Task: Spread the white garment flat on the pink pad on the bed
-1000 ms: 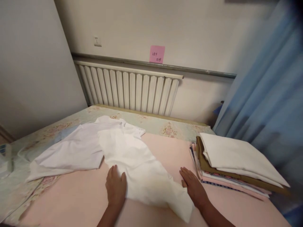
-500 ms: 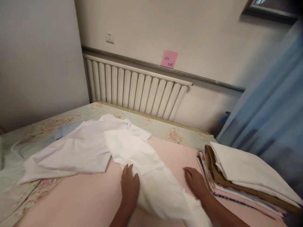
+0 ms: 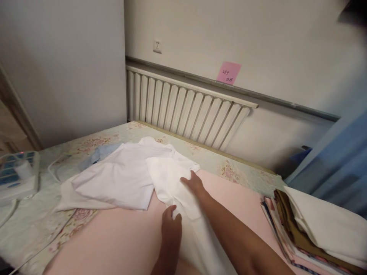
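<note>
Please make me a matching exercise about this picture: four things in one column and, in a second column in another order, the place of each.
Things:
1. note
2. folded pile
3. right hand
4. radiator

Places:
A. touching the white shirt
B. at the right edge of the bed
C. stuck on the wall, above the radiator
D. against the wall, behind the bed

Pairs: 1-C, 2-B, 3-A, 4-D
</note>
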`<state>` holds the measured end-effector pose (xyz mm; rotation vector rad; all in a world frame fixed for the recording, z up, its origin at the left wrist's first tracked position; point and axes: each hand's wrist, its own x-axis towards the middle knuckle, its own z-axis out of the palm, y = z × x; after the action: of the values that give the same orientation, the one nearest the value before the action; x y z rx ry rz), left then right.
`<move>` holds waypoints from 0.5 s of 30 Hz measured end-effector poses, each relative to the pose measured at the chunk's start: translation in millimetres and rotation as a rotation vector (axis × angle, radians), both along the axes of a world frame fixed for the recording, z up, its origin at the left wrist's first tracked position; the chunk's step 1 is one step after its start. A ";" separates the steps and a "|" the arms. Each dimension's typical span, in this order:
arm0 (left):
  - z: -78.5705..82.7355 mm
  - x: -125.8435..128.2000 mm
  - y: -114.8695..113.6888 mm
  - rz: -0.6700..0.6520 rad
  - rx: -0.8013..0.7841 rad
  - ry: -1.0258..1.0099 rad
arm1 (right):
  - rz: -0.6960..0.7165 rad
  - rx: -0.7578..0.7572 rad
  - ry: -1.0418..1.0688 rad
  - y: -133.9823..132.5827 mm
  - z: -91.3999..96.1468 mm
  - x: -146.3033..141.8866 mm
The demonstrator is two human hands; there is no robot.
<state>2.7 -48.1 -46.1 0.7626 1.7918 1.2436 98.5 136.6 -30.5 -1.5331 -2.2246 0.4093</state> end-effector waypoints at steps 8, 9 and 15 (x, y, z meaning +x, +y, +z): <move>4.0 4.4 -2.0 -0.002 0.107 -0.050 | 0.033 0.030 -0.166 -65.1 1.6 -92.5; 5.0 4.8 -2.2 -0.022 0.116 -0.060 | 0.056 0.050 -0.170 -69.6 0.4 -93.3; 4.6 5.8 -1.9 -0.028 0.060 0.063 | 0.070 0.096 -0.066 -66.5 14.1 -67.2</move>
<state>8.5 -49.9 -41.5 0.8669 1.7940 1.2728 31.3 70.1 -16.4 -1.4422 -2.3183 0.2719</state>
